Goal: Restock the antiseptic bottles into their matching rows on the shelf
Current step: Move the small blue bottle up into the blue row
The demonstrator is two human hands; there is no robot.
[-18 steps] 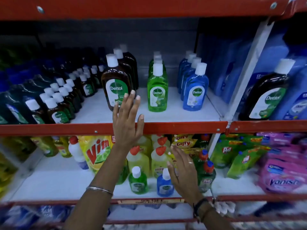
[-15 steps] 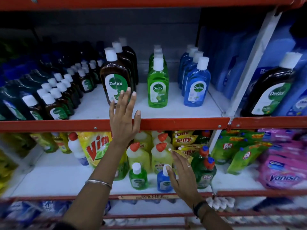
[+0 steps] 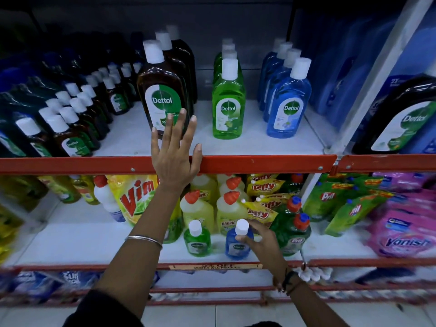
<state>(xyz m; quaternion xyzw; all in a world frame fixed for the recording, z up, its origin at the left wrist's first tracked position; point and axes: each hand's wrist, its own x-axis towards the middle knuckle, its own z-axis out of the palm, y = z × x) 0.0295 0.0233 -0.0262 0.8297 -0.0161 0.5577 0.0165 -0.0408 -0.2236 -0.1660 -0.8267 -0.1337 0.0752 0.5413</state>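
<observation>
On the upper shelf stand three rows of white-capped Dettol bottles: brown (image 3: 162, 95), green (image 3: 227, 107) and blue (image 3: 289, 107). My left hand (image 3: 175, 152) is open with fingers spread. Its fingertips lie on the lower front of the first brown bottle and its thumb rests on the red shelf edge (image 3: 259, 162). On the lower shelf a small green Dettol bottle (image 3: 197, 241) and a small blue Dettol bottle (image 3: 237, 246) stand side by side at the front. My right hand (image 3: 262, 239) wraps the small blue bottle, thumb on its front, fingers behind it.
Several small brown bottles (image 3: 70, 128) fill the upper shelf's left. A big brown Dettol bottle (image 3: 398, 121) stands in the right bay past a white upright (image 3: 368, 86). Behind the small bottles stand yellow Harpic bottles (image 3: 230, 208), a Vim pouch (image 3: 134, 197) and green Pril bottles (image 3: 292, 227).
My left hand rose from the shelf edge onto the front brown bottle. My right hand moved left and closed around the small blue bottle. The view came closer.
</observation>
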